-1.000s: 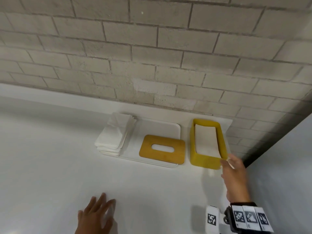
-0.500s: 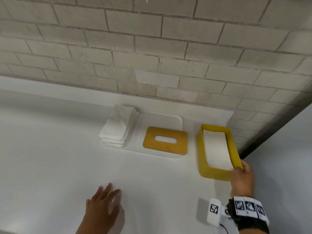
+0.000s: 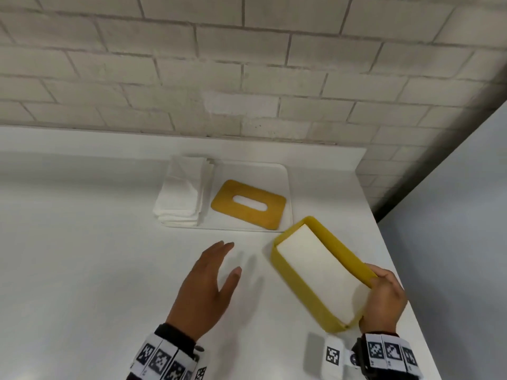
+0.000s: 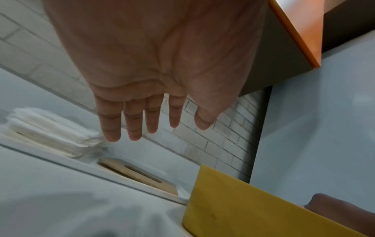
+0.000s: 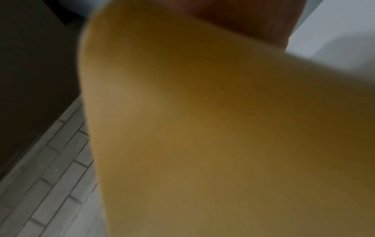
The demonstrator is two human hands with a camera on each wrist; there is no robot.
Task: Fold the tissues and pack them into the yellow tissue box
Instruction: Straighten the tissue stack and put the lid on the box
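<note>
The yellow tissue box (image 3: pixel 299 286) lies at an angle on the white counter at the right, with a flat white tissue stack (image 3: pixel 315 267) inside. My right hand (image 3: pixel 384 300) grips its near right corner, fingers curled over the rim. In the right wrist view the box wall (image 5: pixel 202 136) fills the frame, blurred. My left hand (image 3: pixel 211 281) hovers open above the counter left of the box, its fingers (image 4: pixel 131 121) straight. A pile of folded tissues (image 3: pixel 182 196) sits on the left of a white tray (image 3: pixel 285 182). The yellow slotted lid (image 3: pixel 248 204) lies on the tray.
A grey brick wall (image 3: pixel 247 78) runs behind the counter. The counter's right edge (image 3: pixel 397 270) passes close to the box, with a pale surface beyond it. Bare counter stretches to the left and in front.
My right hand has pulled the yellow box toward me and turned it at an angle. My left hand has lifted and moved forward and right, toward the box.
</note>
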